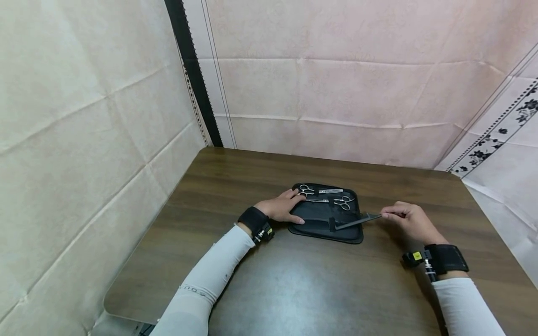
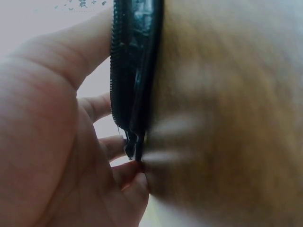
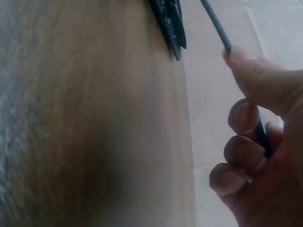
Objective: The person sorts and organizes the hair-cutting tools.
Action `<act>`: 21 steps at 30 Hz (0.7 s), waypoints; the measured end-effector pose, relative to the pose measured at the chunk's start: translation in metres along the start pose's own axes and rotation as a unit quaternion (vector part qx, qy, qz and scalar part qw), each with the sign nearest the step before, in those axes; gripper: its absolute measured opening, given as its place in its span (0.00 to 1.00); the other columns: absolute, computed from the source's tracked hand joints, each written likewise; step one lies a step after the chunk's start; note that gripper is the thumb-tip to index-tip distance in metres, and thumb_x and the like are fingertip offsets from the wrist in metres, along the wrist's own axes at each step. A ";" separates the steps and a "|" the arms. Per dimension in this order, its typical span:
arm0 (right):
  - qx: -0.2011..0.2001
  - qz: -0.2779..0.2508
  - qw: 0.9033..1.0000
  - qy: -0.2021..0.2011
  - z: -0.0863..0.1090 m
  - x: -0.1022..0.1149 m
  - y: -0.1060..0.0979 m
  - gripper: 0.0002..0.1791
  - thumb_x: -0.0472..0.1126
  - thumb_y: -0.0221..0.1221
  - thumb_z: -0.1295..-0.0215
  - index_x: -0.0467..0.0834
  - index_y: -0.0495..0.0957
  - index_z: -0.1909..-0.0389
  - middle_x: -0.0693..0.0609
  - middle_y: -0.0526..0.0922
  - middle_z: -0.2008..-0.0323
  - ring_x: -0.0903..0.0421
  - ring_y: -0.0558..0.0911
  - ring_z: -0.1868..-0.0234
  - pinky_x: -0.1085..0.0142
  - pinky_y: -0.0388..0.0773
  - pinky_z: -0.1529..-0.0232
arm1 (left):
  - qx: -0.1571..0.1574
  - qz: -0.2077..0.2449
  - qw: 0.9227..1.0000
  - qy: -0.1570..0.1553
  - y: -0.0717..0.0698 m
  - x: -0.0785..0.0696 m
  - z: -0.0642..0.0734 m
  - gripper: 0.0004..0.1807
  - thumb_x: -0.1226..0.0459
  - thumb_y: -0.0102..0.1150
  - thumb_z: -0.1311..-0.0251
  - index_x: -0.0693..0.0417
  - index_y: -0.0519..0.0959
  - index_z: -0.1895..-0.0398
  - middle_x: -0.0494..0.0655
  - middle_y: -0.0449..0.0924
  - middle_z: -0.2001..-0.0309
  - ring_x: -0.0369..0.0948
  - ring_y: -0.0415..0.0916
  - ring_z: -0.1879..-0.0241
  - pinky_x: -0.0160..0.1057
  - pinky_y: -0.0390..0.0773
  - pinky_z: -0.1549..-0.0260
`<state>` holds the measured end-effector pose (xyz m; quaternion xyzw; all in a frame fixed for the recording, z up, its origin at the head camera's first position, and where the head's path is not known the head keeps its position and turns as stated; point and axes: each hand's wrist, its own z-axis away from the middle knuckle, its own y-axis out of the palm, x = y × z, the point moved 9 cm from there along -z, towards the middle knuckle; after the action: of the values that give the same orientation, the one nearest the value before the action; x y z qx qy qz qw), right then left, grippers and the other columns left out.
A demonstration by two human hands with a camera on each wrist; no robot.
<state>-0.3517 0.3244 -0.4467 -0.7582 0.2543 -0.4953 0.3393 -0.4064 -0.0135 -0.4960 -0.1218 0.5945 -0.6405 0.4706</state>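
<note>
Head view: 1 case (image 1: pixel 311 213) right of centre, 2 scissors (image 1: pixel 332 191) inside, 1 comb (image 1: pixel 355 223) over its lower right. Left hand (image 1: pixel 281 206): grip spread, touching case. Right hand (image 1: pixel 413 221): pinching comb.

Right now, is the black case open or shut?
Open: in the head view, two pairs of scissors lie uncovered inside the case, with the left hand at its edge.

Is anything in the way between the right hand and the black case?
Only the thin dark tool that the right hand holds: it reaches across the gap to the small strap in the case. Nothing else visible stands between them; the scissors lie farther back.
</note>
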 end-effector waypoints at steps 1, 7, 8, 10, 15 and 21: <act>-0.003 -0.001 1.000 0.000 0.000 0.000 0.000 0.05 0.38 0.66 0.30 0.47 0.91 0.59 0.49 0.83 0.68 0.63 0.73 0.71 0.70 0.70 0.72 | 0.001 0.000 1.000 0.000 0.000 0.000 0.000 0.46 0.37 0.58 0.31 0.37 0.52 0.16 0.51 0.35 0.14 0.51 0.31 0.15 0.58 0.52 0.20; -0.020 0.007 1.000 -0.015 0.000 0.004 0.000 0.06 0.36 0.66 0.30 0.46 0.91 0.59 0.50 0.82 0.68 0.63 0.73 0.71 0.72 0.70 0.70 | -0.001 0.001 1.000 -0.002 0.000 -0.001 0.000 0.46 0.37 0.58 0.31 0.37 0.52 0.16 0.50 0.35 0.14 0.51 0.31 0.15 0.58 0.52 0.21; -0.020 0.009 1.000 -0.016 0.001 0.004 0.000 0.06 0.36 0.66 0.30 0.45 0.91 0.59 0.50 0.82 0.68 0.63 0.73 0.71 0.72 0.70 0.70 | -0.001 0.000 1.000 -0.002 0.001 -0.001 0.000 0.46 0.37 0.58 0.31 0.36 0.52 0.16 0.50 0.35 0.14 0.51 0.31 0.15 0.57 0.52 0.21; -0.013 0.017 1.000 -0.018 0.005 0.004 0.000 0.06 0.36 0.66 0.30 0.45 0.91 0.58 0.50 0.84 0.68 0.64 0.74 0.71 0.73 0.70 0.70 | 0.001 0.001 1.000 0.001 0.002 -0.002 -0.001 0.46 0.37 0.58 0.31 0.36 0.52 0.16 0.50 0.35 0.14 0.51 0.31 0.15 0.57 0.52 0.21; 0.026 0.046 0.999 0.007 0.018 0.001 0.003 0.07 0.40 0.67 0.30 0.45 0.91 0.58 0.48 0.91 0.63 0.76 0.79 0.64 0.77 0.76 0.65 | 0.010 0.010 1.000 0.007 0.005 -0.003 -0.002 0.46 0.37 0.58 0.31 0.37 0.52 0.16 0.51 0.35 0.14 0.51 0.31 0.15 0.59 0.52 0.21; 0.101 0.041 0.993 0.045 0.026 0.001 0.015 0.09 0.44 0.66 0.29 0.46 0.92 0.57 0.47 0.92 0.56 0.75 0.83 0.59 0.74 0.81 0.60 | 0.003 0.008 1.000 -0.003 0.001 0.001 -0.001 0.46 0.37 0.58 0.31 0.36 0.52 0.16 0.50 0.34 0.14 0.50 0.30 0.15 0.58 0.51 0.20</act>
<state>-0.3274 0.3205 -0.4649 -0.6858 0.2487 -0.5379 0.4225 -0.4073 -0.0129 -0.4973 -0.1181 0.5919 -0.6383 0.4778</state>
